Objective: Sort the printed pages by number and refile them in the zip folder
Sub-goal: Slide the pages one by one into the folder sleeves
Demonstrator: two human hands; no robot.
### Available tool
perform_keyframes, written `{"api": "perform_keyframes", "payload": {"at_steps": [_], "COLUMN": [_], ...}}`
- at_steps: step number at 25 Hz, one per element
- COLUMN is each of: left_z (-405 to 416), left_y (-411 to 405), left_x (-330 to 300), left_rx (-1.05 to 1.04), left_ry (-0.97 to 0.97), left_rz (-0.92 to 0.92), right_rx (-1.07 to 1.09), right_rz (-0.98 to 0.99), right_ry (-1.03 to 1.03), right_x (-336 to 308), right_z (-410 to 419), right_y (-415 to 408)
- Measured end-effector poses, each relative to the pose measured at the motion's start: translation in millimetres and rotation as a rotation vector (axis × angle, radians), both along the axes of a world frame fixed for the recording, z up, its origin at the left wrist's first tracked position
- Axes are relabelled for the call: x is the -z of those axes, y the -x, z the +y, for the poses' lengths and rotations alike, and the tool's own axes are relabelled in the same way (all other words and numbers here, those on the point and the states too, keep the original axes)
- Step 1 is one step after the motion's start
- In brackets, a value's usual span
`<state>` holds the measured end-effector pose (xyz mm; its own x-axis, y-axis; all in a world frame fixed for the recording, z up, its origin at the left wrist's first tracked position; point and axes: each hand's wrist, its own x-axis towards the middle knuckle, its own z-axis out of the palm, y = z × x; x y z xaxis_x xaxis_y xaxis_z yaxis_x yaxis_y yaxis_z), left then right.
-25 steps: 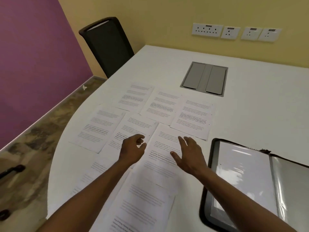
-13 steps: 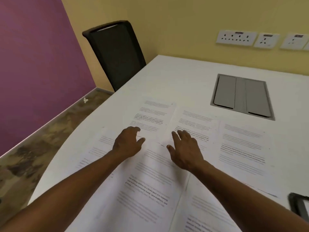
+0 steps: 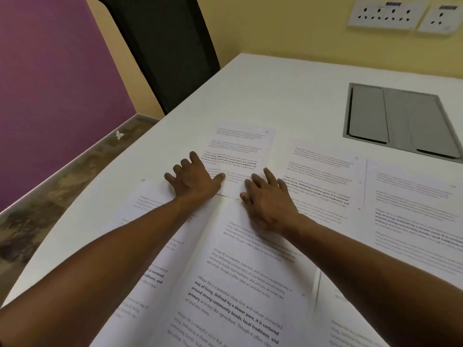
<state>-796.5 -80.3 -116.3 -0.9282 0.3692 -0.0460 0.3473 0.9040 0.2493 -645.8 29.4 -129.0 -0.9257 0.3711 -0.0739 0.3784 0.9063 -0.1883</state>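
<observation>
resting flat, left hand (image 3: 194,180) and right hand (image 3: 269,201) touch the far page (image 3: 240,151).

Soft, even indoor light fills the scene, rather dim and warm in tone. The white tabletop (image 3: 288,96) shows no glare, and only faint shadows lie under the forearms. Wide-angle distortion bends the tabletop's edge and stretches the corners. Text on the nearest printed page (image 3: 240,284) is readable; the pages at far right (image 3: 413,209) are smeared by blur.
</observation>
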Motion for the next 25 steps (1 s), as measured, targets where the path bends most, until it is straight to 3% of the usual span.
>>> {"api": "perform_keyframes", "payload": {"at_steps": [6,9,13,15,17,18,22,25], "left_z": [21,27,21,10,-4,-12,-37,-53], "left_y": [-13,-25,-47,-69,-97,-113,-172,-216], "left_x": [-17,-34,-55,-63,-68,-70,-72,-83], "left_rx": [-0.078,-0.172,-0.263,-0.277,-0.250,-0.223,-0.120,-0.114], "left_ry": [-0.400,-0.671,-1.073,-1.224,-1.283,-1.281,-1.161,-1.218], "left_rz": [-0.161,-0.271,-0.509,-0.611,-0.647,-0.636,-0.574,-0.684], "right_rx": [-0.017,0.050,0.519,0.777,0.867,0.843,0.750,0.722], "right_rz": [-0.016,0.155,0.577,0.681,0.766,0.785,0.785,0.807], "right_ry": [0.052,0.181,0.666,1.071,1.478,1.553,1.340,1.273], "right_x": [5,-5,-38,-56,-70,-76,-78,-86], "right_z": [-2,-6,-15,-17,-13,-13,-24,-33], "right_y": [5,5,-8,-24,-46,-61,-122,-183]}}
